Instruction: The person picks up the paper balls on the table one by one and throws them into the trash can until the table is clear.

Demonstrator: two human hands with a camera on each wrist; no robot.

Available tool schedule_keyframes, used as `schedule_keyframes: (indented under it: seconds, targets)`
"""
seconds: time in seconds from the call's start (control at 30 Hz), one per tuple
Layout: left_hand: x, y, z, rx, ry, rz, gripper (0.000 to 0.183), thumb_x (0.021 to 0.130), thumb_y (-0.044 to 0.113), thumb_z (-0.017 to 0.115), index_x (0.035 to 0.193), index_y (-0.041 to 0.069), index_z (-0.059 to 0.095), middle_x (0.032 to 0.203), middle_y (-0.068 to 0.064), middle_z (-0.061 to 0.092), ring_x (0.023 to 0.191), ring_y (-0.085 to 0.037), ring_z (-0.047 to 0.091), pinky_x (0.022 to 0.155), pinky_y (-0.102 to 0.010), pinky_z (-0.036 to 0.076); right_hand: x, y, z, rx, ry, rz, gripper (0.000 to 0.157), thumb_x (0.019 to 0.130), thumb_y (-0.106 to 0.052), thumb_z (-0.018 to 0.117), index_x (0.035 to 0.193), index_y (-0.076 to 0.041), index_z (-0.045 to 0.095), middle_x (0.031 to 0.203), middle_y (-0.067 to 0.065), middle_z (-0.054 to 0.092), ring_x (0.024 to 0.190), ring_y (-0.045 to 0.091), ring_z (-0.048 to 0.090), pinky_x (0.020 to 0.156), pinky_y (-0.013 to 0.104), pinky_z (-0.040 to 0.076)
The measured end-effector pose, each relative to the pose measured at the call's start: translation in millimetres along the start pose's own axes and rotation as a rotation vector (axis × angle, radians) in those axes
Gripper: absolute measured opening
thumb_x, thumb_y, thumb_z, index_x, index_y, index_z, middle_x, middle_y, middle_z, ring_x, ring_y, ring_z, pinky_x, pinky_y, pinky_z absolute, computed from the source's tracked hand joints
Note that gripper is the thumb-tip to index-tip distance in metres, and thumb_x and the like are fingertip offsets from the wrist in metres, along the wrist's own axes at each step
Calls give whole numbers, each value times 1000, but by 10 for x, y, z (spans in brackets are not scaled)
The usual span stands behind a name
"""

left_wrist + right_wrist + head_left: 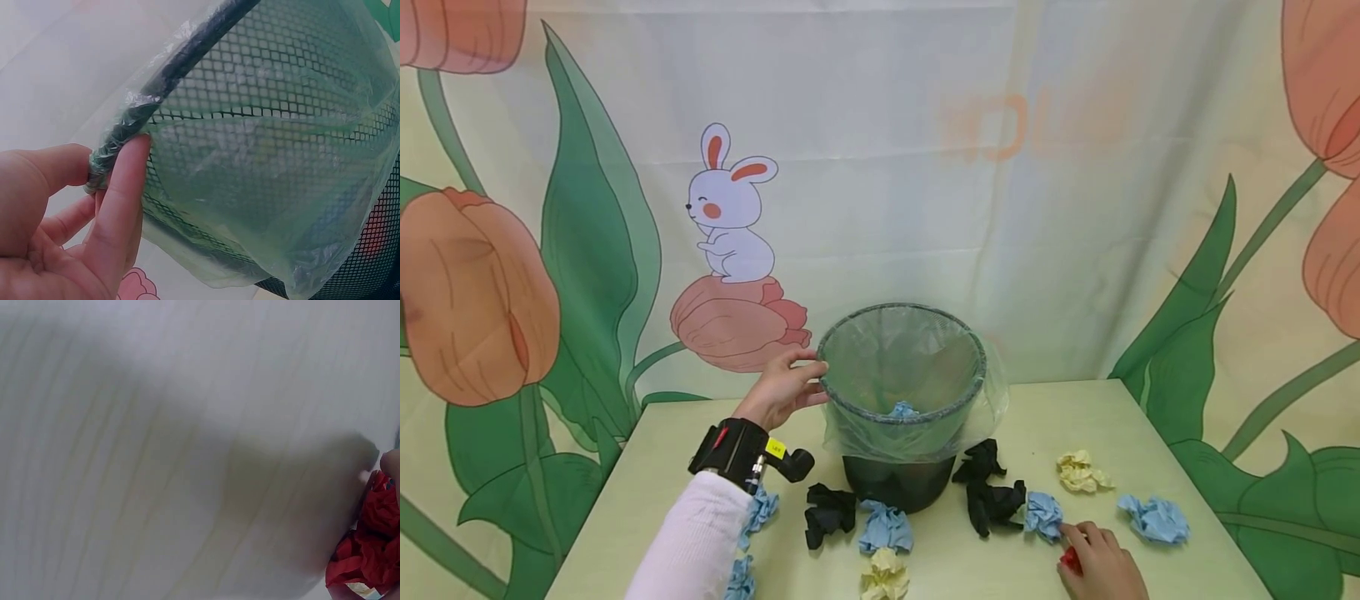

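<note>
A black mesh wastebasket (898, 485) lined with a thin green plastic bag (880, 437) stands upright on the table. My left hand (784, 387) grips its rim at the left side; in the left wrist view, the thumb and fingers pinch the bag-covered rim (164, 78). A blue crumpled paper ball (903, 409) lies inside the bin. Low on the right, my right hand (1105, 560) holds a red crumpled paper ball (369, 540) close over the table. Just beyond its fingertips lies another blue paper ball (1043, 514).
Black paper balls (830, 514) lie left and right of the bin's base. In front are a blue ball (886, 528) and a yellow ball (884, 575). Further right sit a yellow ball (1082, 472) and a blue ball (1156, 520). A printed curtain (880, 208) hangs behind the table (1195, 467).
</note>
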State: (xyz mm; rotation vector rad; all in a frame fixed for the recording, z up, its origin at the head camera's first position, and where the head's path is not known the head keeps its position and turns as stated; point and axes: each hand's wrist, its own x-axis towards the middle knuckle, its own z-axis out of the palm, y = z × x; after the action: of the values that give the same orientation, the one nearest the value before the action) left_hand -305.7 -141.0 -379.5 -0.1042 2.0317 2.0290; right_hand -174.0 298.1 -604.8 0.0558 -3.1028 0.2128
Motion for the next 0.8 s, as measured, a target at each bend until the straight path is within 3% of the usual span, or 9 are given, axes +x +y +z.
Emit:
schedule_keyframes:
  seconds: [0.27,0.57,0.8]
  targets:
    - [9,2,12,0,3,1,48,94,13,51,138,6,32,125,-16,40,76,-17,49,75,-27,56,36,28,13,-20,-2,17,43,73,-31,73,108,-9,60,95,8,57,82,26,53,53,39,47]
    - [2,5,3,7,5,2,48,94,13,52,138,6,33,122,-15,41,76,-17,49,74,-26,56,133,39,-41,14,-105,5,37,79,-26,67,109,-8,57,88,6,52,73,21,46,51,33,42]
    - [-1,-8,-2,5,6,4,48,94,12,52,137,6,33,123,-15,41,75,-17,49,73,-26,56,153,38,-29,46,-83,-29,17,78,-22,66,84,-12,54,78,2,47,68,18,44,51,32,40]
